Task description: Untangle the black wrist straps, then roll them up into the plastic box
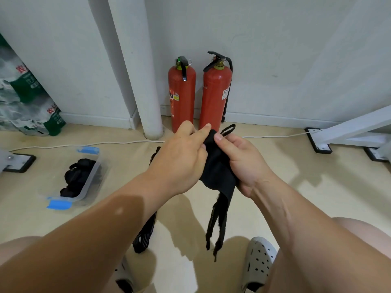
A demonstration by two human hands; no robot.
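Both hands raised, L hand & R hand fingers pinching black strap.

Two red fire extinguishers stand side by side against the white wall, just right of a white pipe, with a white cable snaking along the beige floor, shrink-wrapped bottles stacked far left, and grey clogs at the bottom.
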